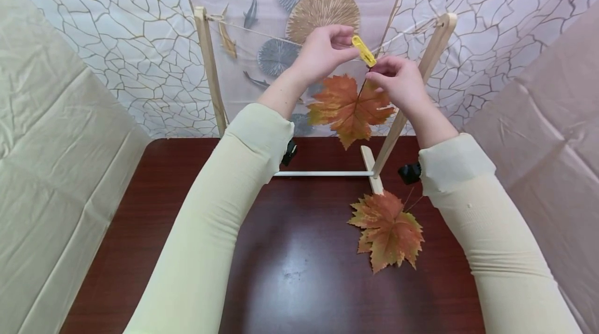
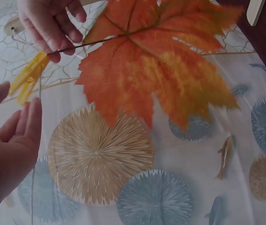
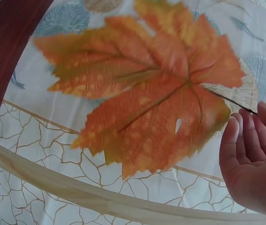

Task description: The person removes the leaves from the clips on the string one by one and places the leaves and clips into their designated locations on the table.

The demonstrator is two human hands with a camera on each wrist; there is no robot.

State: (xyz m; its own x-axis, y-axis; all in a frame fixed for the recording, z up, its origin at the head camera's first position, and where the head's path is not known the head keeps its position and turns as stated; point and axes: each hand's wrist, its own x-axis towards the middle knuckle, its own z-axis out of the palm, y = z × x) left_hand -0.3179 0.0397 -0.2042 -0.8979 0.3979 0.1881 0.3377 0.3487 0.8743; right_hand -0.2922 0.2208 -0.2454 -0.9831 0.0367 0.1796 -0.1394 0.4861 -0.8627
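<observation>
In the head view, my left hand [image 1: 325, 53] is at a yellow clothespin [image 1: 364, 51], its thumb and fingers on either side of the handle end. My right hand [image 1: 398, 79] pinches the thin dark stem of an orange maple leaf [image 1: 353, 107] close to the clothespin's other end. The leaf hangs below both hands, by a string [image 1: 262, 31]. In the left wrist view, the stem's end meets the clothespin [image 2: 29, 75]; whether the jaws bite on stem or string cannot be made out. A second maple leaf [image 1: 388, 230] lies on the table.
Two wooden posts [image 1: 211, 71] hold the string between them, with a white rod [image 1: 327, 173] across the bottom and a wooden foot [image 1: 371, 167] at the right. The dark red table [image 1: 290, 271] lies below. Patterned cloth [image 1: 117, 37] hangs behind, and pale cloth [image 1: 51, 131] flanks the sides.
</observation>
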